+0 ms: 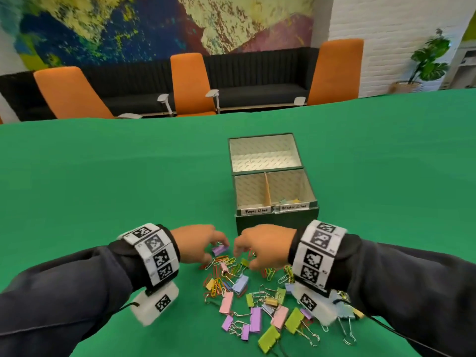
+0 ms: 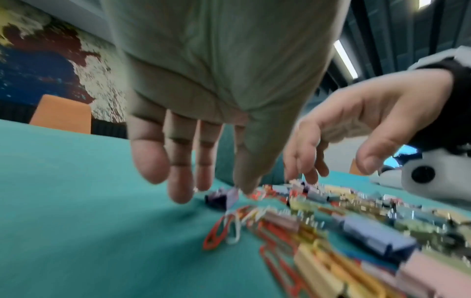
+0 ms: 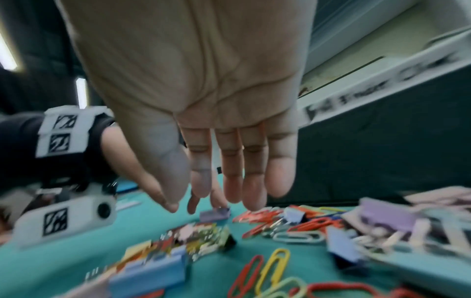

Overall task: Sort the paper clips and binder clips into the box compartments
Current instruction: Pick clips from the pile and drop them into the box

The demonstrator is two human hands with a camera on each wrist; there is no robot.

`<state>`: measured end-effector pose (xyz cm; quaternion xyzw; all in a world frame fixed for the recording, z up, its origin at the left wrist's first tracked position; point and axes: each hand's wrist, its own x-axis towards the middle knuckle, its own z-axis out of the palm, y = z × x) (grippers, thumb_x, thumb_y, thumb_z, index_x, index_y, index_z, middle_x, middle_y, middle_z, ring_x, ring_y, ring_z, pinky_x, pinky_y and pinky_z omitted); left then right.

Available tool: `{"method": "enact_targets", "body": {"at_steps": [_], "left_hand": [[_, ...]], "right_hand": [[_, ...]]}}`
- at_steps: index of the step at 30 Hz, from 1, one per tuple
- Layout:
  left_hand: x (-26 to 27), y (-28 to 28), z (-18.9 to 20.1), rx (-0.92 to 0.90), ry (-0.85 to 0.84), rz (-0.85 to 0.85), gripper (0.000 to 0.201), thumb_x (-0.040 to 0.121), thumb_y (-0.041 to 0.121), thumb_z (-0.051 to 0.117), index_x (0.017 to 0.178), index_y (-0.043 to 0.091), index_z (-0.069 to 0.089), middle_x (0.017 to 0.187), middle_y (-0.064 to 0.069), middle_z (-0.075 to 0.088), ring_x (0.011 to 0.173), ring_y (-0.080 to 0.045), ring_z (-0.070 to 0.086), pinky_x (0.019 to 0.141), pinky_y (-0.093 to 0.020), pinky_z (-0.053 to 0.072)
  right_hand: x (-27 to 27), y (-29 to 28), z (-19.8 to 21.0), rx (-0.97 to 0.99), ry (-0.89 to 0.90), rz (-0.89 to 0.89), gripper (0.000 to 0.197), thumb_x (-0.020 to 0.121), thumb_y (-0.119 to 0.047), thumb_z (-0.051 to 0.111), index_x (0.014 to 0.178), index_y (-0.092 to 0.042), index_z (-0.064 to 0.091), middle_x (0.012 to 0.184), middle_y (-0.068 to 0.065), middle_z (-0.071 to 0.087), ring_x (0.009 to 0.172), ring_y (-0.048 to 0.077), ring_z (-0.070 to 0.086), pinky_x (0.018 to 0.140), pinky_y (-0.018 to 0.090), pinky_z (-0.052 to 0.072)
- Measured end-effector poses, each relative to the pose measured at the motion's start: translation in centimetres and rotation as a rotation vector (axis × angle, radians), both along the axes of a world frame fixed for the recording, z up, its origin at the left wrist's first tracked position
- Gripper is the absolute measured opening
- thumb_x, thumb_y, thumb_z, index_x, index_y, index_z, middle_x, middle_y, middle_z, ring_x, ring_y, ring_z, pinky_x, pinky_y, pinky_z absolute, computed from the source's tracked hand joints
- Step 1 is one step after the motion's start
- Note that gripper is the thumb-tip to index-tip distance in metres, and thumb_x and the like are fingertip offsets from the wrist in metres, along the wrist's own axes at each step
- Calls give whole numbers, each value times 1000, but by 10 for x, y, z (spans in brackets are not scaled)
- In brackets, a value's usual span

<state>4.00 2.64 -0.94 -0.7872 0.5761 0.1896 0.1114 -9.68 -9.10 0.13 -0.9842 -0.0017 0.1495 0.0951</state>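
hands (image 1: 198,242) (image 1: 260,244) palm-down, fingers extended over clips (image 1: 247,287)

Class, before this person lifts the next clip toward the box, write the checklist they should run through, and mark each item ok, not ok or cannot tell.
1. Box open, both compartments reachable: ok.
2. Labels readable, paper clips to the left and binder clips to the right: ok.
3. Left hand has a firm hold on the purple binder clip: cannot tell; its fingers reach it, but the wrist view is blurred.
4. Right hand holds a clip: not ok; its fingers hang straight over the pile.
5. Paper-clip compartment has received clips: not ok; none visible in it.
6. Paper clips and binder clips already separated on the table: not ok; they lie mixed.
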Motion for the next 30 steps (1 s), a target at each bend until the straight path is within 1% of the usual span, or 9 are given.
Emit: {"method": "enact_targets", "body": {"at_steps": [5,9,12,16,19,22,24,27,30], "left_hand": [[4,-12,-13,-19,-32,-47,40,84,17,57,123,22,47,118,-9,52,103,-25,56,80,-29,42],[5,-23,-16,-5,-42,-69,35,84,14,59,118,13,49,115,-12,58,102,-27,56,80,-30,44],[9,-23,-14,-30,16,-34,36,82,17,66,115,14,51,109,-8,63,92,-23,57,75,-29,42],[18,-15,-8,-167,274,102,26,82,12,65,100,24,50,86,4,59,68,-14,55,59,-18,43],[18,-2,-6,-354,804,337,34,80,-7,60,94,22,48,81,-1,52,55,-11,58,55,-18,53],[9,9,-10,-486,1319,524,42,70,-7,51,106,14,50,75,-6,50,55,-12,59,55,-24,55],[2,14,-15,-518,1575,610,47,65,-8,45,107,11,53,73,-7,50,54,-15,58,53,-27,55],[-12,18,-23,-534,1742,679,29,63,-6,45,89,5,56,70,-7,50,52,-15,56,48,-25,52],[-20,14,-21,-494,1556,634,7,73,0,53,75,7,52,60,-6,52,46,-12,54,44,-19,50]], "right_hand": [[13,16,-18,-200,119,52,35,87,-7,52,122,-10,50,118,15,55,107,33,55,79,35,43],[9,7,-21,-248,155,-27,34,86,-8,55,119,-5,49,116,16,59,107,33,56,81,34,45],[7,-1,-20,-300,186,-27,33,86,-13,59,116,-1,55,113,16,61,106,32,58,77,31,43],[-2,-10,-14,-255,161,-53,21,84,-18,62,101,-6,58,89,9,50,83,23,47,63,27,35],[-8,-21,-12,5,88,-146,13,82,-13,60,91,-16,51,79,-1,52,79,20,50,66,27,42],[-13,-35,-10,456,33,-313,28,87,-8,50,112,-20,51,71,-2,56,62,17,59,60,26,50],[-17,-41,-8,862,31,-475,32,91,-1,35,112,-19,51,70,4,56,54,16,58,53,25,51],[-22,-47,-7,1486,50,-621,31,90,0,24,102,-9,52,75,11,54,59,23,59,52,29,53],[-21,-44,-5,1619,33,-711,23,94,-11,30,86,-8,52,71,9,52,59,22,58,50,28,52]]}}
